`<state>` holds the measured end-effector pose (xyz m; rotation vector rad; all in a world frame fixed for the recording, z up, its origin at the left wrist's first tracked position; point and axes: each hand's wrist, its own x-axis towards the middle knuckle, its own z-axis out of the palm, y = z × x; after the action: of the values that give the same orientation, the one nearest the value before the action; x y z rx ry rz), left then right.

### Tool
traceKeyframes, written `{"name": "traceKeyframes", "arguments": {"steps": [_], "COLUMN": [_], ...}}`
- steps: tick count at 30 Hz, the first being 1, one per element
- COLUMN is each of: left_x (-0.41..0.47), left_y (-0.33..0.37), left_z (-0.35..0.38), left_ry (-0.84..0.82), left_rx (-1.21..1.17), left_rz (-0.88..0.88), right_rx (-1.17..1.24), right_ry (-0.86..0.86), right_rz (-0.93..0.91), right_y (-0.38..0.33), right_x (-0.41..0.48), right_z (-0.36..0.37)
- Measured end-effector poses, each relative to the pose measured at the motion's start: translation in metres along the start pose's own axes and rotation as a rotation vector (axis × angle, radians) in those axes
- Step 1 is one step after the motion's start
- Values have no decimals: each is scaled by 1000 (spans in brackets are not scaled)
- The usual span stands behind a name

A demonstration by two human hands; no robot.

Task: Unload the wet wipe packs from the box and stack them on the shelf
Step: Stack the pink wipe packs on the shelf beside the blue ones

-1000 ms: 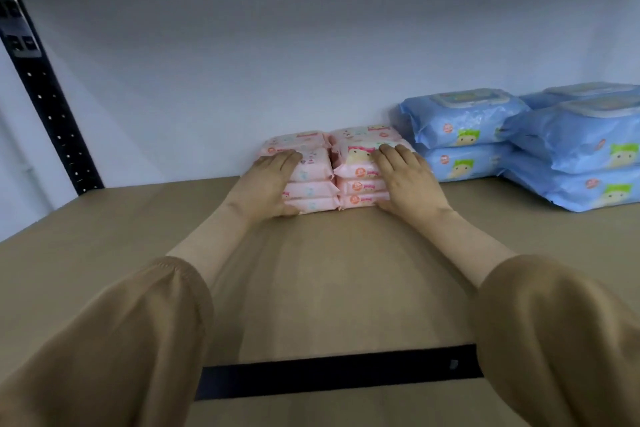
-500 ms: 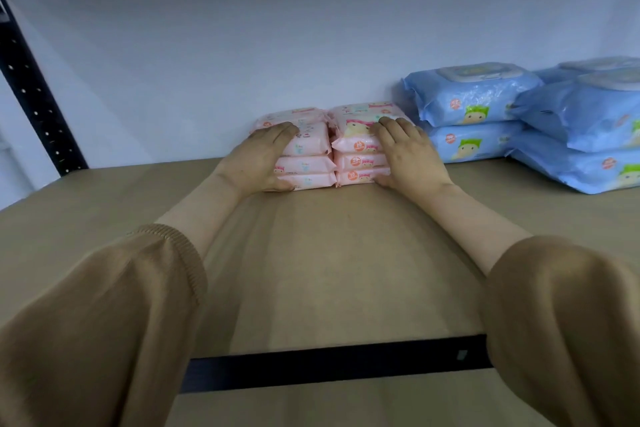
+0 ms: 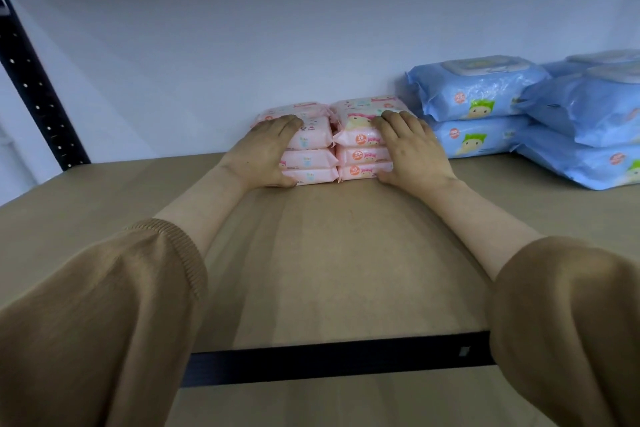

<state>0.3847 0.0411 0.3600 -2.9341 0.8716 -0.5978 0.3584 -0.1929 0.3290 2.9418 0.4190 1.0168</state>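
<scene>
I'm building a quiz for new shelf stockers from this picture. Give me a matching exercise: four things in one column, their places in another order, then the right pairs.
Things:
1. left hand
2. right hand
3. blue wipe packs
4. black upright

Places:
A. on the right pink stack
B. at the far left of the shelf
C. on the left pink stack
D. right of both pink stacks

Pairs: 1-C, 2-A, 3-D, 4-B
</scene>
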Motion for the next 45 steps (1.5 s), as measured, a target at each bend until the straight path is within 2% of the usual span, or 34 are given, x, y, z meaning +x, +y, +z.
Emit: {"name": "traceKeyframes", "arguments": {"steps": [6,11,19,27,37,43,45], "left_x": [-1,-10,-31,-82,-147,-195,-213], "left_y": [-3,1,18,84,178,217,226], "left_z": [1,-4,-40,-67,-78,-55,-41], "left_ry": [0,33,110,61,41,25,-7], "left_rx": [2,122,48,11,-22,-71,-97], "left_rz": [-11,-16,-49,-7,19,-1,-6], "right_rx": [-33,23,3,-60,-67,-35,-29], "right_ry": [-1,-21,-40,-151,-142,-90,-147], "right_rz": [28,101,287,386,407,342,337], "right_y": [-2,-7,-16,-34,-51,-71,-80], "right_x": [-2,-8,-36,-86,-179,-256,-285], "right_z": [-2,-10,-35,-97,-171,-165,-161]}}
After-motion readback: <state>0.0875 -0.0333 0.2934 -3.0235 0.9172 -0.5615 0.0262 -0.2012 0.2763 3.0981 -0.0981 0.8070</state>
